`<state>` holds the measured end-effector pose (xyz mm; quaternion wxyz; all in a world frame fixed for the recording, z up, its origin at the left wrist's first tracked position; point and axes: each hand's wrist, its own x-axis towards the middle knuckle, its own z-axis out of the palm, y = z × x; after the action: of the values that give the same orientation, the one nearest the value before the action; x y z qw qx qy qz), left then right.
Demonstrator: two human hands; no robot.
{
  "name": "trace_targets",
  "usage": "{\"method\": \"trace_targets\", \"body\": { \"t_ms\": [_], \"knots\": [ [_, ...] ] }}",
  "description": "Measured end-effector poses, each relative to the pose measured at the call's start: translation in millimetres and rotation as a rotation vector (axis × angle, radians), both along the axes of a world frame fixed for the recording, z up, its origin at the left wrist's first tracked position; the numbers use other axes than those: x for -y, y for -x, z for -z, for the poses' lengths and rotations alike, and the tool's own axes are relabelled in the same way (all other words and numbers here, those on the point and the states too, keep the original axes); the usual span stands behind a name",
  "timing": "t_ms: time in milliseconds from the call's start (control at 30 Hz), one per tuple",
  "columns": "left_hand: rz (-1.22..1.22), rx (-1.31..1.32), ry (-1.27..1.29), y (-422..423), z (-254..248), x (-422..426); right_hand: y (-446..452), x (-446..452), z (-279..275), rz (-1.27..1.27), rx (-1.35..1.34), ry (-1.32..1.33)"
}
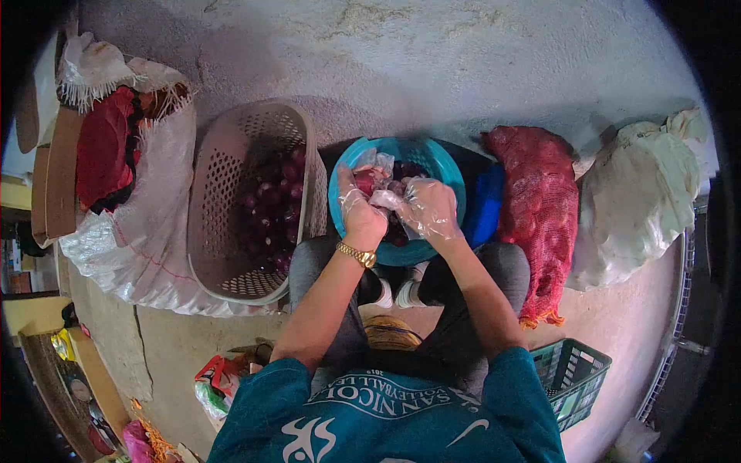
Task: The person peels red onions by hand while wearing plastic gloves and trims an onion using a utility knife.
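Note:
Over a round teal basin (pixel 451 174) my hands meet, both in clear plastic gloves. My left hand (pixel 361 208), with a gold watch at the wrist, is closed around a red onion (pixel 365 182). My right hand (pixel 428 207) has its fingers curled in against the onion from the right; what it grips is too small to make out. More dark red onions (pixel 409 170) lie in the basin beneath the hands. Left of the basin, a beige perforated basket (pixel 220 177) holds many purple onions (pixel 270 201).
A red mesh sack (pixel 538 208) and a pale sack (pixel 637 201) stand at right, beside a blue object (pixel 486 204). At left is a white woven sack (pixel 158 224). A dark green crate (pixel 575 378) sits lower right, plastic bags (pixel 216 390) lower left.

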<state>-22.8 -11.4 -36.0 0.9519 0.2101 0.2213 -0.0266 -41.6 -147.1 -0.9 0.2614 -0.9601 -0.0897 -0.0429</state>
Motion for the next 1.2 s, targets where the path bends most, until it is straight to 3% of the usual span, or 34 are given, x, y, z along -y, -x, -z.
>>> {"method": "trace_targets", "body": {
  "t_ms": [133, 200, 333, 500, 633, 767, 833, 867, 933, 1000, 1067, 1200],
  "knots": [
    [0.094, -0.018, 0.023, -8.8, -2.4, -1.7, -7.6, 13.8, -1.3, 0.026, -0.035, 0.063],
    [0.333, -0.08, 0.201, -11.7, -9.1, -7.6, -11.9, 26.9, -7.5, 0.0, -0.007, 0.135],
    [0.443, 0.05, 0.019, -7.7, -40.2, 1.5, -8.9, 29.4, -9.9, -0.033, 0.114, 0.087],
    [0.254, 0.053, 0.062, -8.3, -17.8, 1.4, -7.8, 15.3, 2.3, 0.014, -0.012, 0.027],
    [0.102, 0.107, -0.011, -8.0, -12.4, 3.7, -1.9, 7.9, 4.9, 0.035, -0.014, 0.032],
    [0.055, 0.173, -0.021, -4.7, -16.1, 6.0, -0.8, 4.7, 18.6, 0.05, 0.093, -0.138],
    [0.002, -0.008, -0.012, -6.5, -17.7, 6.6, -1.9, 5.4, 18.4, 0.068, 0.096, -0.161],
    [0.004, -0.008, -0.011, -9.5, -14.8, 2.4, -4.4, 9.2, 16.4, 0.082, 0.041, -0.102],
    [0.412, 0.113, 0.075, -16.0, -12.0, -9.2, -9.3, 19.3, 8.6, 0.098, -0.013, -0.038],
    [0.434, 0.123, 0.09, -14.4, -22.2, -6.9, -13.2, 28.0, -4.0, -0.006, 0.038, 0.056],
    [0.385, 0.006, -0.03, -8.5, -43.9, 1.4, -10.3, 23.3, -8.9, -0.015, 0.071, -0.012],
    [0.29, 0.048, -0.055, -14.4, -13.6, -1.6, -8.6, 14.0, 3.8, 0.037, -0.009, 0.047]
  ]
}}
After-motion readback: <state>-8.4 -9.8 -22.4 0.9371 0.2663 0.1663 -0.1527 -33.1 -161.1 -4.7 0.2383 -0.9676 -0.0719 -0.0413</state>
